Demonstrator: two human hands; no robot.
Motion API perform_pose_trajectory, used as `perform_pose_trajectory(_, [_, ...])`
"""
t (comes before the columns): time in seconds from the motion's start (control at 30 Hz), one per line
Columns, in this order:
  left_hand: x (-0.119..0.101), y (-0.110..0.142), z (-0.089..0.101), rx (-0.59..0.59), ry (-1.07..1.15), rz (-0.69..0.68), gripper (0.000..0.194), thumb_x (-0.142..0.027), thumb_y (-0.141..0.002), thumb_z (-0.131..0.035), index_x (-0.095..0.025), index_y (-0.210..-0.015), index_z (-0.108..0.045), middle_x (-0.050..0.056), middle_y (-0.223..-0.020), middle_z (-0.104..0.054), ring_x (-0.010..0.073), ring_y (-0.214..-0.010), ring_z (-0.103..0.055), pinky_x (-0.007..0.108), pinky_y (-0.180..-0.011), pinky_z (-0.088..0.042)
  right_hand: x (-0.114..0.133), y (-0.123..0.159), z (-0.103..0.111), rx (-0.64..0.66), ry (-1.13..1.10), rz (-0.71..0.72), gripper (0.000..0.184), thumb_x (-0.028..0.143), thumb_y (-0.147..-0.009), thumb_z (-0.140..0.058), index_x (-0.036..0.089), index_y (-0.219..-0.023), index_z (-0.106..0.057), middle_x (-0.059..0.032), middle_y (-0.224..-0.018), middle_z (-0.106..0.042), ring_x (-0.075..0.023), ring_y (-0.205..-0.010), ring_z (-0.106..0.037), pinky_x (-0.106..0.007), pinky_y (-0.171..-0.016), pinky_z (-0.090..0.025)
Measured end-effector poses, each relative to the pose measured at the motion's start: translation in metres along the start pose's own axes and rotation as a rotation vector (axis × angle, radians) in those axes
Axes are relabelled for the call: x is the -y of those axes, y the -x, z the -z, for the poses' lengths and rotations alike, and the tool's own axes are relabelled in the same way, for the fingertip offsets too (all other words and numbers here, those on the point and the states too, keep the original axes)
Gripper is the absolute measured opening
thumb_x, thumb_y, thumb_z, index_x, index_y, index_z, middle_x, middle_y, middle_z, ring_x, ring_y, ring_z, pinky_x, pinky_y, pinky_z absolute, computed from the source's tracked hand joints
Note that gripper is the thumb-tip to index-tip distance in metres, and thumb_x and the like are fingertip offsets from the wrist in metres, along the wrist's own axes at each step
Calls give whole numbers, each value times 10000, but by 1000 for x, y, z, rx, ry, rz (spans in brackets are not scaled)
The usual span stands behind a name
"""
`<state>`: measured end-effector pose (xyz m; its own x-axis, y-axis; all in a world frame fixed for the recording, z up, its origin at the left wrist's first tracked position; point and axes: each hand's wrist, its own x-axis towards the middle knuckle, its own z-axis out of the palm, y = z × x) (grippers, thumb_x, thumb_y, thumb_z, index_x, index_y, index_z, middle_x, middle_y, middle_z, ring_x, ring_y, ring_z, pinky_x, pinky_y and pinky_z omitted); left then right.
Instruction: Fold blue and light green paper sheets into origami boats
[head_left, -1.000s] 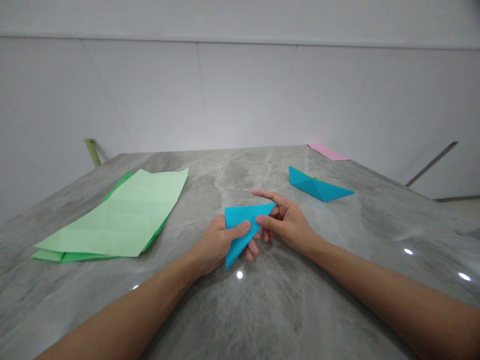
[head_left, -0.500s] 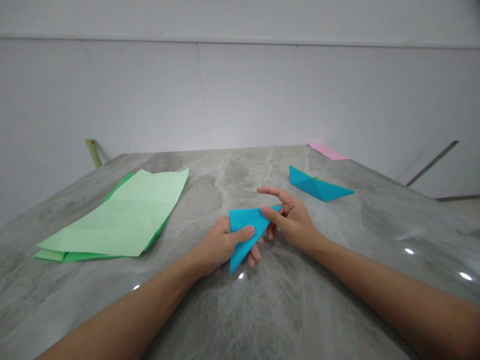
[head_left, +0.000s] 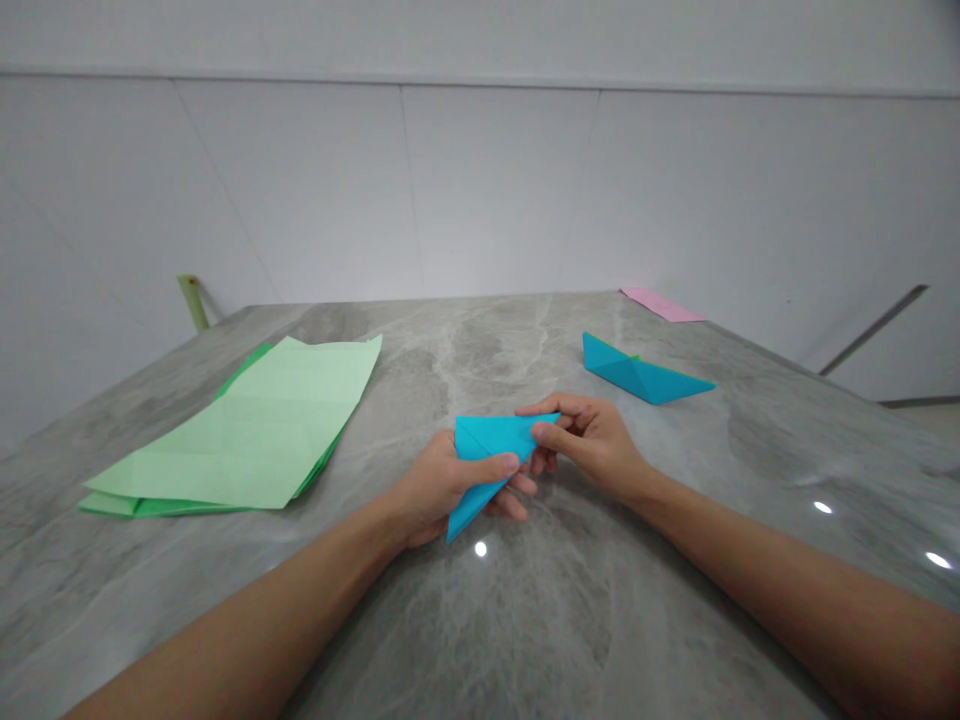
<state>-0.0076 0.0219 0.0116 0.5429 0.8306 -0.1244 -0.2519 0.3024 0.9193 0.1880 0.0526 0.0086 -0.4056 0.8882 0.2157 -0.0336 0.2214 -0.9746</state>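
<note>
A blue folded paper triangle is held just above the grey marble table, near the middle. My left hand grips its lower left part, thumb on top and fingers underneath. My right hand pinches the paper's right tip between thumb and fingers. Both hands are closed on the paper.
A finished blue paper boat lies to the right, beyond my right hand. A stack of light green sheets lies at the left. A pink sheet rests at the far right corner. A white wall stands behind the table.
My right forefinger, stretched out before, has curled down onto the paper's right tip. The blue triangle has shifted slightly in my hands.
</note>
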Motion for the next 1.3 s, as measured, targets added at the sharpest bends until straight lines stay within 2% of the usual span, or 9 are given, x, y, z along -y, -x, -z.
perform_pose_trajectory(0.4, [-1, 1, -2, -61, -26, 30, 248, -237, -698, -784, -77, -867, -699, 90, -729, -725, 186, -618, -705, 284, -612, -589, 6, 0, -4, 26, 1, 6, 404, 529, -845, -614, 141, -733, -620, -24, -514, -650, -117, -421, -591, -210, -425, -462])
perform_pose_trajectory(0.57, [2, 1, -1, -83, -9, -5, 309, -274, -712, -782, -84, -944, -707, 96, -787, -736, 197, -645, -714, 320, -650, -604, 2, -2, -3, -2, -101, -41, 506, 549, -852, -599, 162, -1174, -547, 2, -569, -676, -111, -368, -543, -200, -371, -406])
perform_pose_trajectory(0.6, [3, 0, -1, -81, 2, -13, 304, -278, -715, -781, -89, -942, -710, 94, -802, -738, 196, -647, -715, 320, -650, -605, 0, -3, -3, 19, -109, -57, 528, 557, -827, -627, 164, -1171, -552, 4, -578, -673, -103, -366, -531, -194, -367, -389])
perform_pose_trajectory(0.7, [3, 0, 0, -79, 32, -24, 273, -281, -722, -777, -89, -907, -720, 97, -815, -741, 196, -651, -717, 312, -646, -604, -5, -3, -6, 146, -62, -99, 460, 590, -761, -675, 133, -784, -636, 5, -532, -610, -63, -353, -459, -183, -360, -314])
perform_pose_trajectory(0.8, [3, 0, 1, -66, 29, -12, 252, -280, -729, -770, -80, -877, -728, 100, -764, -739, 190, -643, -715, 298, -656, -599, -7, -1, -10, 191, 44, -118, 525, 575, -770, -666, 141, -505, -537, 36, -404, -461, -38, -348, -342, -196, -364, -225])
perform_pose_trajectory(0.9, [2, 0, 0, -41, 11, -10, 259, -263, -727, -770, -79, -905, -733, 110, -814, -743, 187, -699, -716, 301, -704, -598, -6, 1, -12, 156, 92, -98, 540, 553, -784, -658, 150, -454, -514, 49, -375, -395, -44, -373, -305, -214, -383, -195])
perform_pose_trajectory(1.03, [1, 0, -1, -19, -29, -11, 254, -267, -729, -770, -76, -893, -734, 119, -858, -739, 196, -784, -714, 311, -757, -596, -2, 3, -14, 143, 83, -71, 574, 559, -809, -622, 158, -409, -526, 27, -365, -432, -54, -373, -310, -231, -392, -206])
perform_pose_trajectory(1.17, [0, 1, -3, 11, -8, -32, 206, -256, -739, -760, -91, -857, -727, 92, -822, -727, 181, -755, -709, 319, -757, -598, 0, 3, -13, 115, 99, -60, 626, 588, -837, -569, 165, -376, -541, 4, -339, -448, -62, -355, -309, -244, -391, -198])
perform_pose_trajectory(1.3, [-1, 2, -5, -32, 49, -29, 218, -234, -696, -793, -103, -845, -701, 50, -772, -700, 191, -715, -708, 348, -713, -607, 3, 3, -12, 8, 148, -14, 660, 599, -863, -521, 167, -364, -535, 13, -319, -393, -62, -356, -299, -250, -410, -219])
